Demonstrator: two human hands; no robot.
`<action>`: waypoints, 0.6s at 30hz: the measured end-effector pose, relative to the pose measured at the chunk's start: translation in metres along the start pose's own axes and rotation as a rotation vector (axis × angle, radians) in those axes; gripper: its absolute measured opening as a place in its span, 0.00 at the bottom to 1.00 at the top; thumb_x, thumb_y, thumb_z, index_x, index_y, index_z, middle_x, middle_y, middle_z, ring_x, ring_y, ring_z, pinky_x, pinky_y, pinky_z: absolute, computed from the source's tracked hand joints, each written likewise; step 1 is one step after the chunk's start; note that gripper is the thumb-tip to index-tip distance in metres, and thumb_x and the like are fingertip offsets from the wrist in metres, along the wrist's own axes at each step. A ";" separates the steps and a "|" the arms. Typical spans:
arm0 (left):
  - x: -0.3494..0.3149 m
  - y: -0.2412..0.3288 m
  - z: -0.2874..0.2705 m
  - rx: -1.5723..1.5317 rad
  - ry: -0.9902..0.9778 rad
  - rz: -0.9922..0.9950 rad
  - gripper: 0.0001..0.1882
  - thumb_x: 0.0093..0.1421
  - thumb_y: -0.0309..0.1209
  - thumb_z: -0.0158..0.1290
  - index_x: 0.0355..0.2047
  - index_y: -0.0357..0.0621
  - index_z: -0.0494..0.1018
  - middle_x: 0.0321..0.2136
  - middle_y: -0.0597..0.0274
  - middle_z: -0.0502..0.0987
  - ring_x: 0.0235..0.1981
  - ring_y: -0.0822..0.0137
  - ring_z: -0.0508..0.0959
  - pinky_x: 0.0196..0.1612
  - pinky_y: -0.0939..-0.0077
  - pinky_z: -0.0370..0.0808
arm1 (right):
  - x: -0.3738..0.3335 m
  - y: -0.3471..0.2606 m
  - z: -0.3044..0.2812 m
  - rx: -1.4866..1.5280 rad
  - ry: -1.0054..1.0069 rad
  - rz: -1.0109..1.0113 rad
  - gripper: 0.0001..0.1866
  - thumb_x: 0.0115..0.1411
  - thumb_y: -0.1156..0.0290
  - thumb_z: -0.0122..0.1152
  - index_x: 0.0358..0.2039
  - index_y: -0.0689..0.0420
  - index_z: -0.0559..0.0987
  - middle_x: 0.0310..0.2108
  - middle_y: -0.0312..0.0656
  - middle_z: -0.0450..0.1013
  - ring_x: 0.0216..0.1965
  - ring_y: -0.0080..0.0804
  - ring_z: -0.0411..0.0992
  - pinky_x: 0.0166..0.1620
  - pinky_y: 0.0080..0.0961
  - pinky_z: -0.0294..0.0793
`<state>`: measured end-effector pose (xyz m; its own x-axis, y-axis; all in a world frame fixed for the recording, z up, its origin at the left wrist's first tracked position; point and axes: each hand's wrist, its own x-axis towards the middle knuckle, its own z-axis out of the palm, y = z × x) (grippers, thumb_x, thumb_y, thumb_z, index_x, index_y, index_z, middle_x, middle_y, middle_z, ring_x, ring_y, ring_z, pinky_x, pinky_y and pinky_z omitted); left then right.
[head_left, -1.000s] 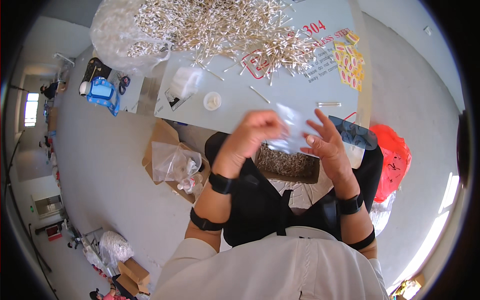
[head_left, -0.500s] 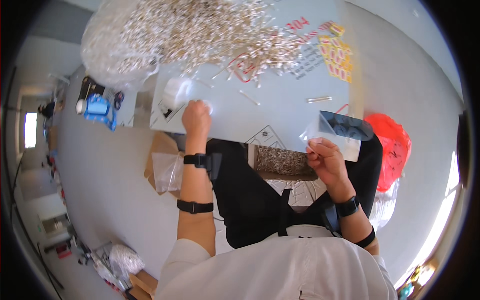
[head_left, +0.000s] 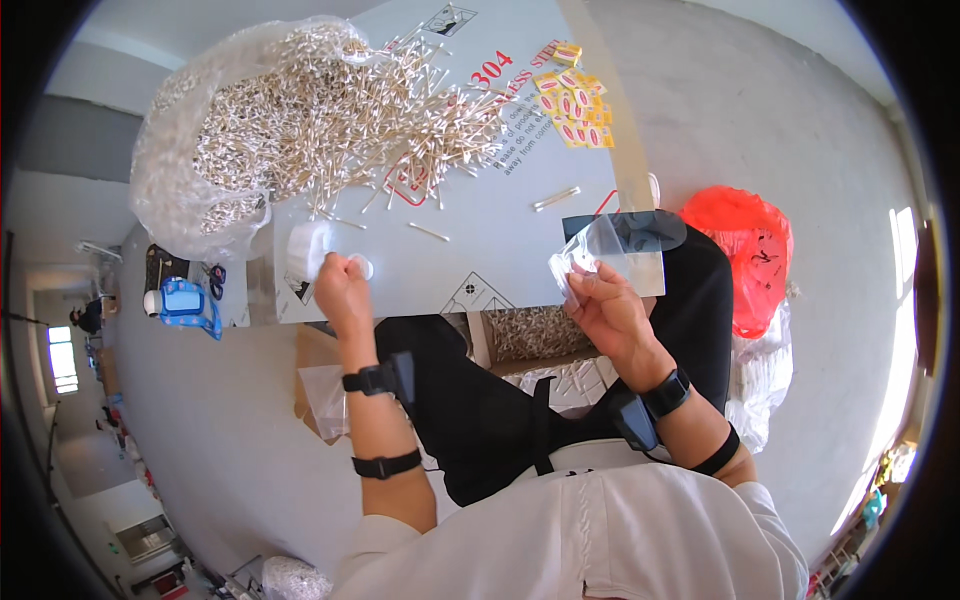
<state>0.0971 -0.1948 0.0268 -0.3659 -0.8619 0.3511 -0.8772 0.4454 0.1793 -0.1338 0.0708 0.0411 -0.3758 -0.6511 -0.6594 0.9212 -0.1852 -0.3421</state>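
1. Evidently, the heap of swabs [head_left: 360,140] lies at the left of the worktop [head_left: 500,270], beyond both hands.
2. A white plastic stack [head_left: 307,252] sits just beyond the left hand [head_left: 345,298], slightly to its left. That hand is much the nearer one; its fingers curl inward with their tips hidden, so I cannot tell whether they touch the stack or grip anything.
3. The small round dish [head_left: 363,267] is just right of those fingers, partly covered by them.
4. Further right, the lone swab [head_left: 429,232] slants down rightward, nearer the left hand.
5. The paired swabs [head_left: 557,199] rise rightward, nearer the right hand.
6. The right hand [head_left: 612,310] pinches a clear bag [head_left: 597,240] between thumb and fingers, over the worktop's near right part. The bag extends away from the person, well apart from the left hand; creasing obscures its long axis.
7. A dark sheet [head_left: 655,230] lies just right of the bag.
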 end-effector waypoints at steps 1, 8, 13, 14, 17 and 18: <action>-0.008 0.018 -0.008 -0.282 -0.098 -0.062 0.03 0.55 0.23 0.54 0.26 0.39 0.71 0.22 0.60 0.74 0.28 0.63 0.77 0.31 0.64 0.72 | -0.001 0.002 -0.002 0.004 -0.005 0.005 0.06 0.58 0.84 0.60 0.33 0.59 0.76 0.31 0.38 0.75 0.29 0.25 0.73 0.33 0.21 0.72; -0.110 0.192 -0.037 -1.274 -0.686 -0.088 0.07 0.62 0.27 0.56 0.37 0.36 0.77 0.23 0.68 0.76 0.24 0.79 0.72 0.29 0.82 0.70 | 0.002 0.014 -0.025 -0.003 -0.155 -0.143 0.06 0.57 0.84 0.61 0.32 0.59 0.77 0.30 0.37 0.75 0.31 0.27 0.74 0.36 0.21 0.73; -0.120 0.213 -0.028 -1.159 -0.558 -0.090 0.06 0.60 0.25 0.57 0.28 0.34 0.74 0.16 0.68 0.72 0.20 0.81 0.69 0.23 0.83 0.66 | -0.006 0.006 -0.041 -0.035 -0.156 -0.194 0.06 0.58 0.85 0.59 0.33 0.60 0.77 0.31 0.37 0.75 0.33 0.27 0.74 0.39 0.21 0.74; -0.120 0.215 -0.027 -1.122 -0.571 -0.061 0.08 0.59 0.24 0.57 0.25 0.34 0.73 0.14 0.68 0.71 0.18 0.81 0.68 0.22 0.83 0.65 | -0.007 0.004 -0.045 -0.058 -0.143 -0.210 0.06 0.58 0.84 0.60 0.35 0.60 0.77 0.32 0.36 0.75 0.33 0.26 0.74 0.39 0.20 0.73; -0.121 0.225 -0.033 -1.155 -0.590 -0.095 0.10 0.58 0.24 0.57 0.21 0.34 0.70 0.14 0.70 0.70 0.17 0.82 0.66 0.20 0.83 0.63 | -0.015 -0.002 -0.048 -0.133 -0.006 -0.289 0.09 0.56 0.83 0.63 0.37 0.60 0.77 0.32 0.34 0.74 0.33 0.23 0.72 0.39 0.18 0.70; -0.123 0.227 -0.032 -1.153 -0.594 -0.095 0.10 0.58 0.24 0.57 0.21 0.34 0.70 0.14 0.70 0.70 0.17 0.82 0.66 0.20 0.83 0.63 | -0.017 -0.005 -0.048 -0.192 0.111 -0.353 0.12 0.53 0.82 0.65 0.38 0.59 0.77 0.32 0.33 0.74 0.32 0.21 0.71 0.37 0.17 0.68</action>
<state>-0.0474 0.0200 0.0542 -0.6587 -0.7441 -0.1113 -0.2444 0.0717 0.9670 -0.1368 0.1184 0.0219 -0.6837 -0.4870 -0.5434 0.7019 -0.2353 -0.6722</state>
